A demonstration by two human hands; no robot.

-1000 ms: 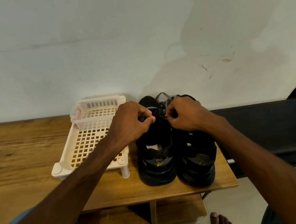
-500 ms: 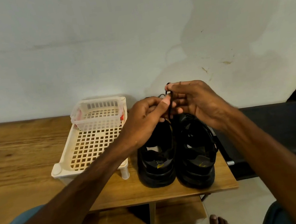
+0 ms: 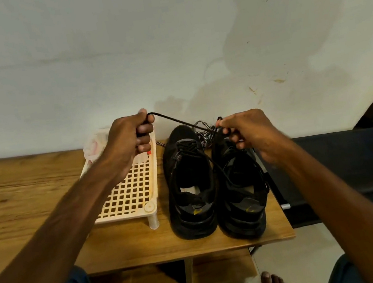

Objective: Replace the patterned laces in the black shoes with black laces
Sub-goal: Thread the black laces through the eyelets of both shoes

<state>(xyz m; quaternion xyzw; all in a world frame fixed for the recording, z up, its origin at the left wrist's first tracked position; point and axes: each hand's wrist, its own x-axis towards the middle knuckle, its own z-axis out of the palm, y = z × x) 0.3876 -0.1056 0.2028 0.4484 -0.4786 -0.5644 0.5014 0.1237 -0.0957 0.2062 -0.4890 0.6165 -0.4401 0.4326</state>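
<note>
Two black shoes stand side by side on the wooden table (image 3: 19, 195), heels toward me: the left shoe (image 3: 189, 189) and the right shoe (image 3: 241, 193). A black lace (image 3: 177, 121) is stretched between my hands above the toes. My left hand (image 3: 130, 142) grips one end, raised over the rack. My right hand (image 3: 247, 134) pinches the lace above the right shoe. More black lace trails from there down over the shoes. The patterned black-and-white lace (image 3: 204, 132) lies bunched behind the shoes by the wall.
A cream plastic lattice rack (image 3: 128, 193) stands left of the shoes, with a small white container (image 3: 92, 147) at its far end. A black bench (image 3: 343, 161) sits right of the table. The wall is close behind. My bare feet are below the table edge.
My hands have parted: the left rose up and leftward over the rack, the right stayed over the right shoe. The black lace is now drawn taut between them.
</note>
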